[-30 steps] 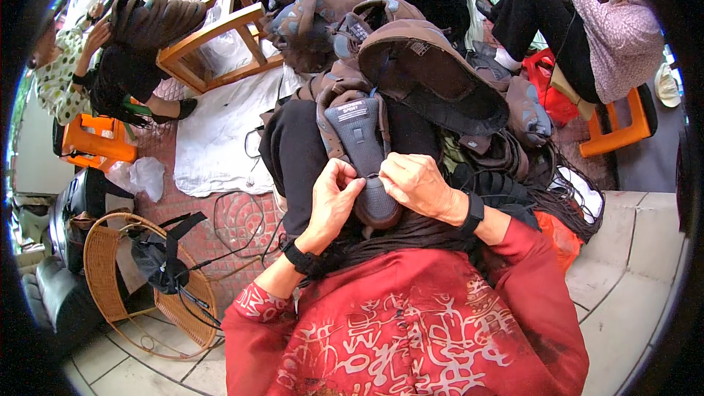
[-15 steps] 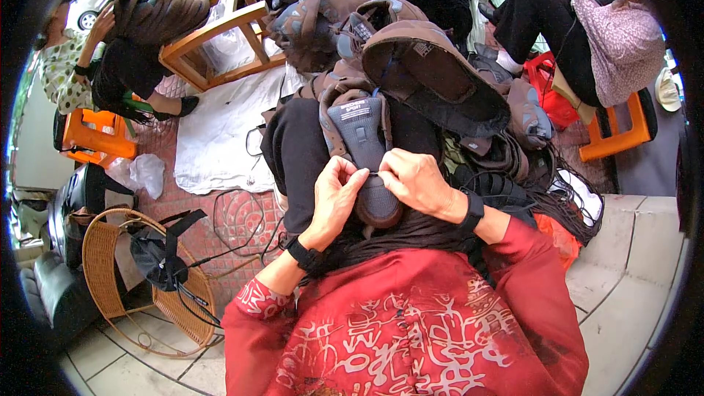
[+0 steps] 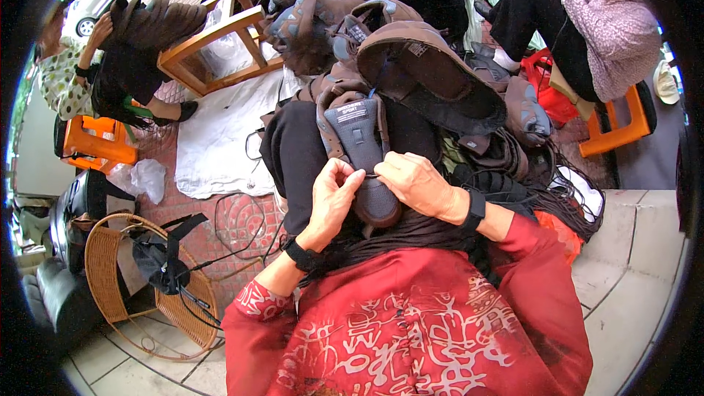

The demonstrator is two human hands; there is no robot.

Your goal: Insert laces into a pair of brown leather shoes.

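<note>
On my lap lies a brown shoe upper with a blue-grey knit tongue, its rounded toe part pointing towards me. My left hand pinches thumb and forefinger together at the left edge, about where tongue and toe meet. Opposite it, my right hand is closed at the right edge of the same spot, fingers bent over the upper. A thin dark strip, perhaps a lace or cord, crosses between the fingertips; its ends are hidden by the fingers.
A large upturned brown shoe piece and heaped uppers lie beyond my knees. Dark laces tangle at right. A wooden stool frame, white sheet and wicker chair are leftward. Two people sit on either side.
My hands stay at the same place on the upper, with only a slight shift of the fingers. The whole view has moved a little.
</note>
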